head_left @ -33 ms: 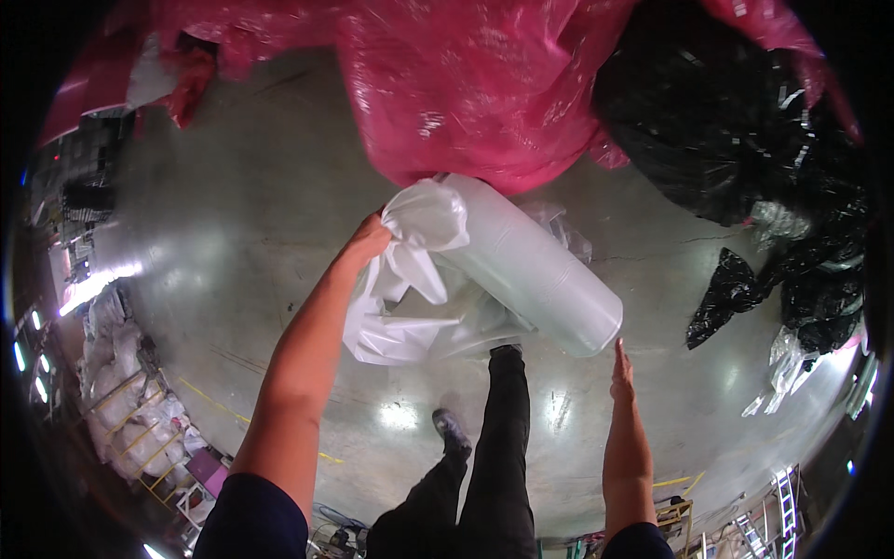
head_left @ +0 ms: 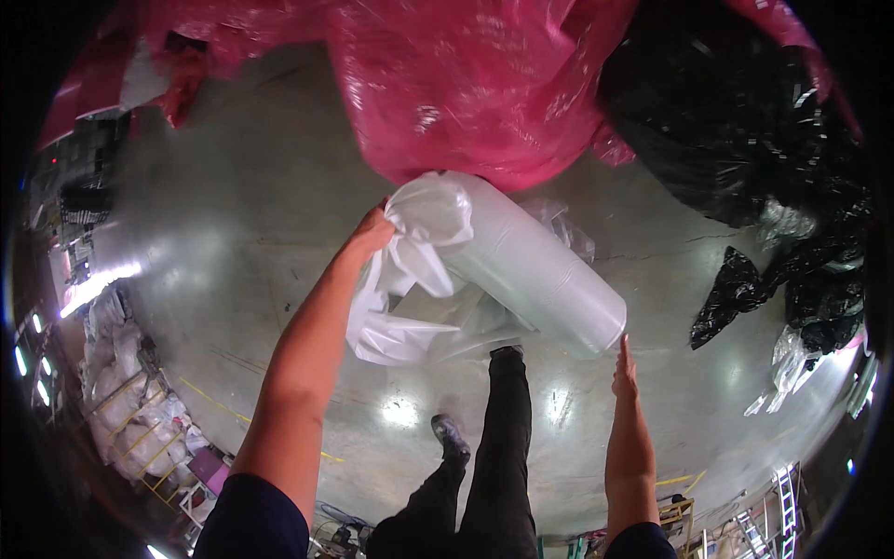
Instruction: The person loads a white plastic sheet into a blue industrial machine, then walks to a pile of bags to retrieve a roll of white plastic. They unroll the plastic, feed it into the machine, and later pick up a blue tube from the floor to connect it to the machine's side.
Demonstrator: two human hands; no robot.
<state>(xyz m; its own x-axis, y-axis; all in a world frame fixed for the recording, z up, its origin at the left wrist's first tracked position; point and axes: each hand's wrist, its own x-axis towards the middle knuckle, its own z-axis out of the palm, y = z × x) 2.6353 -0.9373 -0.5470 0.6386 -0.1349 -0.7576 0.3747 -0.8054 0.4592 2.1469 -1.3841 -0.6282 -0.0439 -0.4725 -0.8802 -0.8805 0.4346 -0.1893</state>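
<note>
- Clutching the bunched end of a clear plastic roll (head_left: 521,265), the left hand (head_left: 371,233) is being kept in a closed grip on its loose film.
- The roll is being angled down-right from that grip, below a pink bag (head_left: 475,84).
- The right hand (head_left: 624,359) is being held flat and open just beneath the roll's far end, holding nothing.

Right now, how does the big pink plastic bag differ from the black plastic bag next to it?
The pink bag is translucent and glossy, showing highlights; the black bag is opaque and dark. The pink bag sits directly above the white plastic roll that the left hand grips, while the black bag lies off to the right, apart from both hands. Both are crinkled, bulging plastic bags resting on the grey floor.
</note>
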